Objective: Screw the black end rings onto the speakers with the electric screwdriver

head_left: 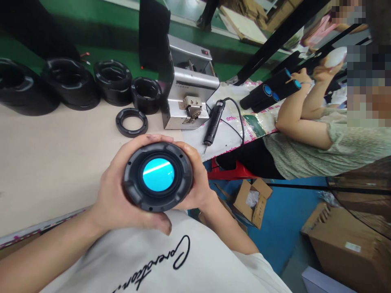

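Both my hands hold a black lens housing [180, 179] in front of my white shirt, its round face with bright blue glass turned up toward me. My left hand [114, 189] wraps its left side, thumb along the lower edge. On the other side, my right hand [198, 179] grips it with fingers curled round the rim; part of that hand is hidden behind the housing. Just beyond, a flat black ring [120, 123] lies on the table [55, 162]. Behind the ring stands a short black collar [147, 97] with an open top.
Several larger black housings [71, 87] line the table's back left. A silver machine [189, 87] stands behind my hands, with a corded electric screwdriver [214, 122] to its right. Further right, a co-worker [308, 118] sits near black tubes [259, 97] with blue lenses. Cardboard boxes [348, 240] occupy the floor.
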Demonstrator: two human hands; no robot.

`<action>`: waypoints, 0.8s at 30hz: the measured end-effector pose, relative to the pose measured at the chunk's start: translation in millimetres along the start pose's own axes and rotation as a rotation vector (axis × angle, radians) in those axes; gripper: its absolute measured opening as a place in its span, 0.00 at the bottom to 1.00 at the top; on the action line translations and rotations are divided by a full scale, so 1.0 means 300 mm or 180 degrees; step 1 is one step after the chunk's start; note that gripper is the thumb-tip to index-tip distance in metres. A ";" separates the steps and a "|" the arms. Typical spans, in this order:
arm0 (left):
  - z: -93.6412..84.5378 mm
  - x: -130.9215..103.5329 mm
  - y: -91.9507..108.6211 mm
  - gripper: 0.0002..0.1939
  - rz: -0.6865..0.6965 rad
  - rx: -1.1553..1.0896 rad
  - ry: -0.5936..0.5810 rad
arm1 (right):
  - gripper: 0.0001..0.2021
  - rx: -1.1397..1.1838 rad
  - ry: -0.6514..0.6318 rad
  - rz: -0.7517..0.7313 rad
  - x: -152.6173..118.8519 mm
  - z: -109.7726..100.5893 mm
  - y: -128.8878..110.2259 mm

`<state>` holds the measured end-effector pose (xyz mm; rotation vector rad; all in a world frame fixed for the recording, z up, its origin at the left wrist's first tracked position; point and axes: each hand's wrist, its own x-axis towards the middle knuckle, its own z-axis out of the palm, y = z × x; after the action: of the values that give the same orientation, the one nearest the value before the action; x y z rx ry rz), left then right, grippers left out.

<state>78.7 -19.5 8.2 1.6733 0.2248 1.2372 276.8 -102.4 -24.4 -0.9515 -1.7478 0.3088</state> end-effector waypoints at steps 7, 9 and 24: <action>-0.001 -0.018 -0.007 0.60 0.0141 0.0093 0.0204 | 0.68 -0.0317 0.0153 -0.0569 0.039 0.006 0.016; -0.003 -0.021 -0.009 0.60 0.0226 0.0205 0.0205 | 0.69 -0.0425 0.0095 -0.0556 0.045 0.006 0.015; 0.005 0.017 0.029 0.60 0.0544 0.0085 -0.0150 | 0.56 -0.0509 0.0107 -0.0553 0.041 0.014 0.006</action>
<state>78.8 -21.2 18.3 1.7719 0.0707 1.3235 272.6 -91.3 -18.6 -0.9047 -1.8308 0.0410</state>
